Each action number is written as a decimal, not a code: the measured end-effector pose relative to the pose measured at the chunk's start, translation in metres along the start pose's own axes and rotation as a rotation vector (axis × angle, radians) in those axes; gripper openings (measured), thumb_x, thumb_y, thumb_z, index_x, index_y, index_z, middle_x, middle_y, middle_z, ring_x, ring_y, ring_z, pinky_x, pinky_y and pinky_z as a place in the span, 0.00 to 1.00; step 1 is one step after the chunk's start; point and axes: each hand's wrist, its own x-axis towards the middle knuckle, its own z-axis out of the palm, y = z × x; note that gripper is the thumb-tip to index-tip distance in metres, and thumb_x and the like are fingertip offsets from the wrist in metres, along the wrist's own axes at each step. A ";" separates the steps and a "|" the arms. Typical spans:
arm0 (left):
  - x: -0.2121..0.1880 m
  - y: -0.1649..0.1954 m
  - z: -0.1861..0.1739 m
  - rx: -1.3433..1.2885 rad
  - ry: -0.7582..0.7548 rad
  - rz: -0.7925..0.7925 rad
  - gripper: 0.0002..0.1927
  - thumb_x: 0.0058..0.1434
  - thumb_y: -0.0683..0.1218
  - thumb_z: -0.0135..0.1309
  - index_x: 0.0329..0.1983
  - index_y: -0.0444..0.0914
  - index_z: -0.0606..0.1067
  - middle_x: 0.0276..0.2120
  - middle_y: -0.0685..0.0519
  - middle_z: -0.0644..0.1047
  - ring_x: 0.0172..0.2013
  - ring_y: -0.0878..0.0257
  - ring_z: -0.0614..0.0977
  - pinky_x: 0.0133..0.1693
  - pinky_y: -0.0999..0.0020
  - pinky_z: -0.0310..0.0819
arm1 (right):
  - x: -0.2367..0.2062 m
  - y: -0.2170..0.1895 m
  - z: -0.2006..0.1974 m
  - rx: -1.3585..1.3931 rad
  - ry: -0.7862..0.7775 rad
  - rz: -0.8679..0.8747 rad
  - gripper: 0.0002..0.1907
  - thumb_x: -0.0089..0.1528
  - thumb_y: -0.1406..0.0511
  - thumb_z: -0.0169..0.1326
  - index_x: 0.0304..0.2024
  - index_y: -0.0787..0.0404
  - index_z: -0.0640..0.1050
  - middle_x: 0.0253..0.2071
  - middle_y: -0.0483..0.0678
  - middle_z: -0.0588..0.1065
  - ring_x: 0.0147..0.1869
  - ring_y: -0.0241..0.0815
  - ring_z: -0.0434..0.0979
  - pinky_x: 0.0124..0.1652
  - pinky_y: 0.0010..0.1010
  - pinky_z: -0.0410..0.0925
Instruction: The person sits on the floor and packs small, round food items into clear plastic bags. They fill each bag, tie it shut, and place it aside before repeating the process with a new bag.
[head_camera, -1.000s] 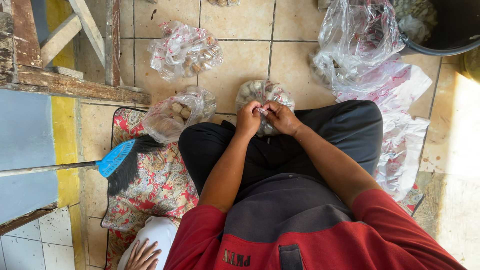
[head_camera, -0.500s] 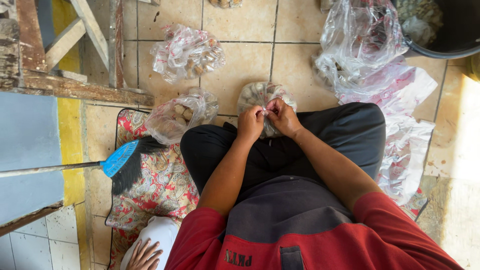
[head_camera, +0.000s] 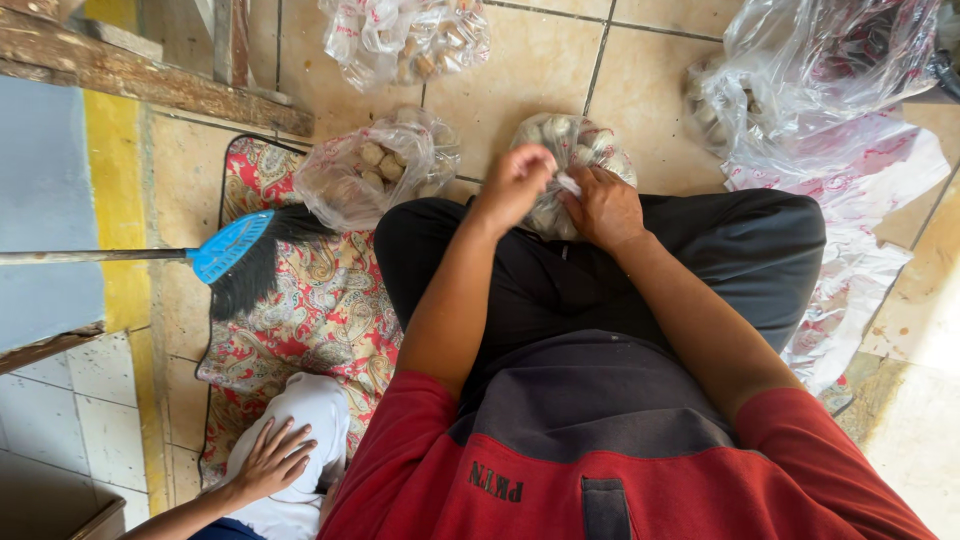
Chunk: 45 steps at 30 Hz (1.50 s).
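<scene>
Both hands on the clear bag of pale round pieces (head_camera: 572, 150), which sits on the tiled floor (head_camera: 520, 70) against the crossed legs. Left hand (head_camera: 516, 182) grip pinched on the bag's neck; right hand (head_camera: 603, 207) grip also closed on it. Two similar bags (head_camera: 375, 170) just left; blue-headed broom (head_camera: 235, 250) over patterned mat (head_camera: 310, 320). Another person's hand (head_camera: 272, 458) bottom left.

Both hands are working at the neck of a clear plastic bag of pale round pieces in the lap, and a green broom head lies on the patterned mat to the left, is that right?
Not quite: the broom head is blue, not green, as the head view shows. The rest holds: the left hand and right hand work at the clear plastic bag, and the broom lies on the patterned mat.
</scene>
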 end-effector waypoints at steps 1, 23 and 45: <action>0.008 0.005 -0.008 0.098 0.057 0.104 0.03 0.67 0.42 0.51 0.40 0.39 0.75 0.31 0.59 0.77 0.32 0.72 0.77 0.36 0.77 0.74 | 0.002 -0.001 0.001 -0.028 -0.032 0.023 0.15 0.63 0.61 0.61 0.48 0.61 0.78 0.40 0.54 0.79 0.46 0.57 0.80 0.44 0.46 0.73; 0.020 -0.038 0.009 1.126 -0.194 0.247 0.25 0.53 0.37 0.54 0.56 0.43 0.77 0.49 0.41 0.76 0.53 0.44 0.75 0.49 0.52 0.71 | -0.022 0.022 -0.021 1.314 -0.402 0.501 0.08 0.73 0.63 0.54 0.44 0.62 0.75 0.33 0.44 0.68 0.36 0.37 0.66 0.38 0.29 0.63; 0.037 -0.014 -0.025 0.785 0.077 0.258 0.12 0.58 0.38 0.48 0.46 0.35 0.73 0.35 0.40 0.79 0.40 0.41 0.80 0.42 0.48 0.71 | 0.004 -0.012 -0.003 0.199 -0.192 0.169 0.22 0.62 0.59 0.62 0.54 0.63 0.72 0.40 0.54 0.77 0.48 0.58 0.78 0.50 0.47 0.70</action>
